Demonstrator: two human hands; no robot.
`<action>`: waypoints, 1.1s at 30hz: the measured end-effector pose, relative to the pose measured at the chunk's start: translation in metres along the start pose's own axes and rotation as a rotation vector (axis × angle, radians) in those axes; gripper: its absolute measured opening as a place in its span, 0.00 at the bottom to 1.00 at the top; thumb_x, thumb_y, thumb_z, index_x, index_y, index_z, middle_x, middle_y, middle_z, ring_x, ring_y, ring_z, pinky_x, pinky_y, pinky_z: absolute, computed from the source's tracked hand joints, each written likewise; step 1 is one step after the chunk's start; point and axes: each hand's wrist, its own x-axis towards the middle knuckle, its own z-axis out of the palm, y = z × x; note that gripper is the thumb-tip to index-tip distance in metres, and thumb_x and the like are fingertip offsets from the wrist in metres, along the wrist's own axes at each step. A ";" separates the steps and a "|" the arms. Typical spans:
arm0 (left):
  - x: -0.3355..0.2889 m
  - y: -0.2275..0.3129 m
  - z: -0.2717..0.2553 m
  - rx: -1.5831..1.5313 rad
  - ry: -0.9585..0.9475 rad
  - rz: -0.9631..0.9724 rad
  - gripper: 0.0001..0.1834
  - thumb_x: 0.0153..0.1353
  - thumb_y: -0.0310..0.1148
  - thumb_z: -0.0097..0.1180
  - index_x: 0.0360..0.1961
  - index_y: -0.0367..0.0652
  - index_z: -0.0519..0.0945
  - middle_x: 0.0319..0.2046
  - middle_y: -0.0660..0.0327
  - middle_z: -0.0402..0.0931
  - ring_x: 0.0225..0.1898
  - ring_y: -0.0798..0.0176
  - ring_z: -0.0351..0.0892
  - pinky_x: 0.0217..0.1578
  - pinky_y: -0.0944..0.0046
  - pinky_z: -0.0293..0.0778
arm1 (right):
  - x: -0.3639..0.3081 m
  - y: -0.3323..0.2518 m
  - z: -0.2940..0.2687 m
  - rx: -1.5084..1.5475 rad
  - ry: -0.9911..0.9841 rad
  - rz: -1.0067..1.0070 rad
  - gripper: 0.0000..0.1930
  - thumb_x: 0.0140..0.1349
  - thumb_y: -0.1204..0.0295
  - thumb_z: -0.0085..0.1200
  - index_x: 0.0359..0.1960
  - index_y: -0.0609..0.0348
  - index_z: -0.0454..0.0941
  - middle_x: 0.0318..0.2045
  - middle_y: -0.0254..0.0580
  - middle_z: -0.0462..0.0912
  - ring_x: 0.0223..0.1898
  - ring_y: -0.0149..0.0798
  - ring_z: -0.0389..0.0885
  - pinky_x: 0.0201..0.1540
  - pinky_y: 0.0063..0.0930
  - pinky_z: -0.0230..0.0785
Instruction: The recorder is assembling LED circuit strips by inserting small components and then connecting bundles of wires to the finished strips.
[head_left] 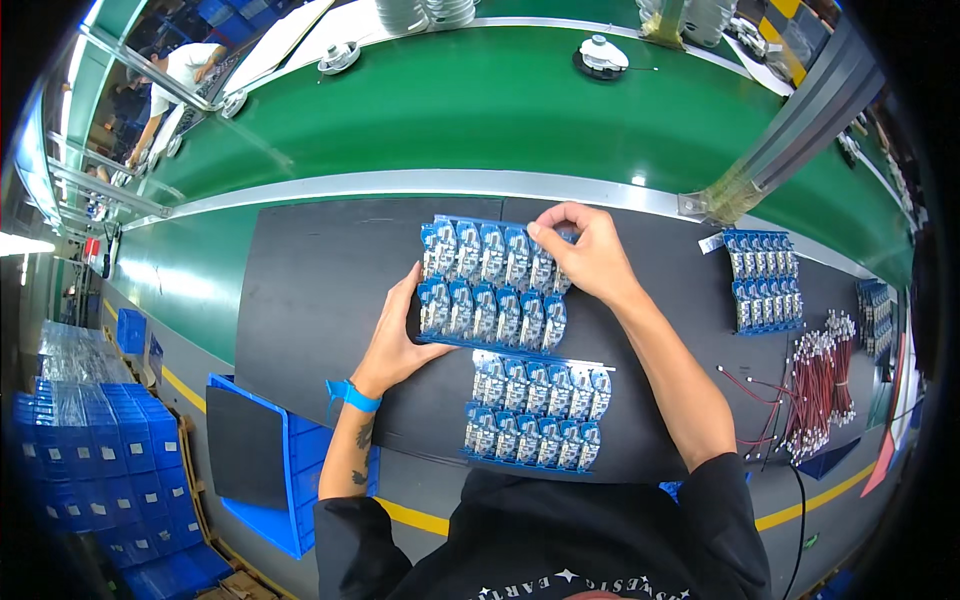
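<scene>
Closest to the body, at about half past five from the panel in hand, a blue rectangular panel of small circuit boards in two rows (pixel 532 436) lies on the flat black tabletop (pixel 320 290). Just beyond it, at the dial's centre, is the held blue two-row circuit-board panel (pixel 485 303). The bare left hand (pixel 393 338) has its grip clamped on that panel's edge at eight o'clock (a bright blue band circles the wrist). The bare right hand (pixel 592 255), at two o'clock, has thumb and forefinger pinched on the upper right corner. Past three o'clock sits a bundle of dark red wires with white plugs (pixel 820 390); at three, another blue circuit-board panel (pixel 768 285). Farther off, at twelve, runs a smooth green conveyor belt (pixel 450 110), carrying a round white-and-black device (pixel 601 58) at one o'clock.
</scene>
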 end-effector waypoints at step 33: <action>0.006 0.059 0.008 -0.647 0.173 -0.095 0.47 0.48 0.13 0.58 0.68 0.42 0.49 0.56 0.52 0.67 0.55 0.61 0.72 0.52 0.61 0.74 | -0.079 -0.010 -0.007 -0.046 -0.036 0.058 0.20 0.59 0.62 0.58 0.43 0.68 0.77 0.31 0.52 0.84 0.28 0.46 0.83 0.33 0.36 0.74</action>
